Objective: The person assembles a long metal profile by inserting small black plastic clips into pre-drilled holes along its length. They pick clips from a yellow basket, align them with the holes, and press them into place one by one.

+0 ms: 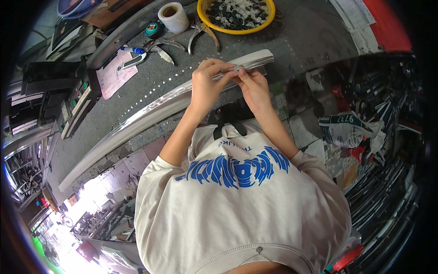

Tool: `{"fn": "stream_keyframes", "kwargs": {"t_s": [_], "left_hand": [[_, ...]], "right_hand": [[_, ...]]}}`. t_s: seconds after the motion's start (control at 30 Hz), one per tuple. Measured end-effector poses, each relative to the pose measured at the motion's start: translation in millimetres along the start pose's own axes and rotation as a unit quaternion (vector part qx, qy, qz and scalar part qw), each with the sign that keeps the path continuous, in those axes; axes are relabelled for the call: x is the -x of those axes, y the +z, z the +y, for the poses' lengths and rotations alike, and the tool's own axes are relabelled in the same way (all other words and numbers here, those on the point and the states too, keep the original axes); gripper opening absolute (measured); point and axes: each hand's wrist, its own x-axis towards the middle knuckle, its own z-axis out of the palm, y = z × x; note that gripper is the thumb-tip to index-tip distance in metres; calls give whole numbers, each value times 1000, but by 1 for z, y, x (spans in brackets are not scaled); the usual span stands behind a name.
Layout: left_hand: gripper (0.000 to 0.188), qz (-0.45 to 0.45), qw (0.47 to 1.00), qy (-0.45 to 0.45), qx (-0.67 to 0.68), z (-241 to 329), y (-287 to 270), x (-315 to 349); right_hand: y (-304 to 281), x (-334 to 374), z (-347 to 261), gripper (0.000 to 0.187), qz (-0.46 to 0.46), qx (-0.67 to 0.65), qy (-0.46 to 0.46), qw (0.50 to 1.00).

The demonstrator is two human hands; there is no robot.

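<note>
Head: yellow basket (237, 31) holds black, clear pieces (238, 13)

Illumination is uneven. Strong light enters at lower left, overexposing the floor (108, 181) there and erasing detail. The workbench (296, 39) is moderately dim; the shiny strip (132, 120) shows bright glare along its length. The shirt (251, 219) carries soft fold shadows. The right side is dark. Fisheye distortion curves straight edges; all 4 corners darken, and rim detail is soft.
</note>
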Motion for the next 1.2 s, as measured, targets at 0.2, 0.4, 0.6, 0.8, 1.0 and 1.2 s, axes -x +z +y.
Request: {"fn": "stream_keyframes", "kwargs": {"t_s": [0.2,0.4,0.6,0.8,1.0,1.2], "left_hand": [[18,-46,999,-5,28,4,-7,5],[19,-29,999,4,28,0,-4,6],[21,-9,999,42,3,-3,0,9],[22,-16,998,55,9,-3,1,10],[20,2,998,65,15,-4,11,13],[26,4,997,78,-24,-21,23,13]], "right_hand": [[-7,1,5,14,3,-8,-24,1000],[3,6,-3,17,12,16,-22,1000],[13,10,-10,21,7,73,-52,996],[18,11,-6,20,62,130,-62,988],[18,11,7,21,88,88,-123,985],[10,-4,26,20,155,104,-112,976]]}}
